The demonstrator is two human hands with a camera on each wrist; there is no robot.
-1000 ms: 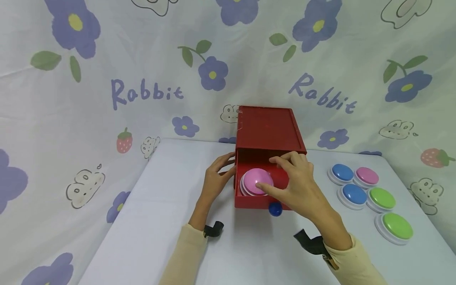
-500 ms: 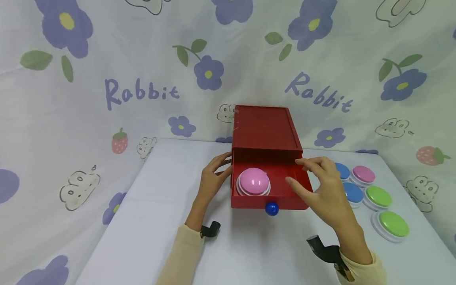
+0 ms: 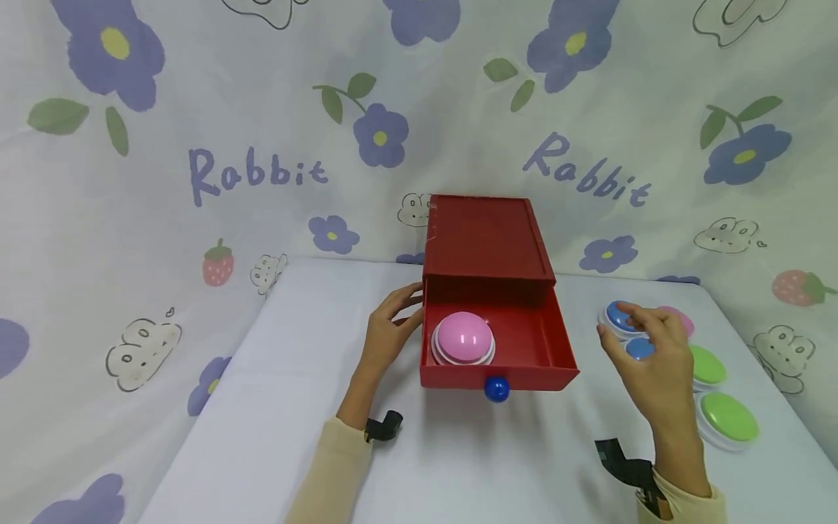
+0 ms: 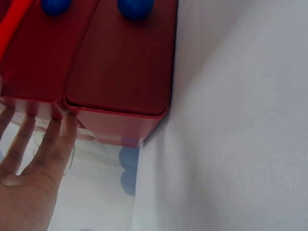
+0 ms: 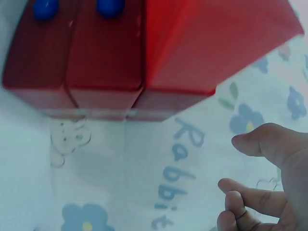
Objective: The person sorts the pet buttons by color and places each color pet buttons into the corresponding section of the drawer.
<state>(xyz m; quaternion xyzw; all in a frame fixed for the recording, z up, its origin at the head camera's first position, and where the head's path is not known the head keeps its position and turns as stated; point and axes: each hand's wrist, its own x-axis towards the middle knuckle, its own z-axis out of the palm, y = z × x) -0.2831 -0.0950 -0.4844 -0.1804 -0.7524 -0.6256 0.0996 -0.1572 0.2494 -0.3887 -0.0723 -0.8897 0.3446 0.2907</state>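
A red drawer box (image 3: 487,236) stands at the middle back of the table, its top drawer (image 3: 517,377) pulled out by a blue knob (image 3: 497,389). Inside the drawer, at the left, sits a round button with a pink dome (image 3: 465,338) and a white base. My left hand (image 3: 385,331) rests against the box's left side, fingers extended; the left wrist view has the fingertips (image 4: 69,122) right at the red wall. Over the buttons at the right hovers my right hand (image 3: 657,364), thumb and fingers apart with nothing between them, close to a blue-domed button (image 3: 618,316).
Around the right hand lie another blue button (image 3: 639,348), a pink one (image 3: 681,320), and green ones (image 3: 707,365), the nearest green button (image 3: 729,417) partly behind the wrist. Lower drawers (image 5: 38,53) with blue knobs show beneath the pulled-out one. A patterned cloth (image 3: 366,58) hangs behind the table.
My right hand has left the pink button in the drawer and moved right, out of the drawer and over the buttons on the table. The left hand has stayed at the box's side.
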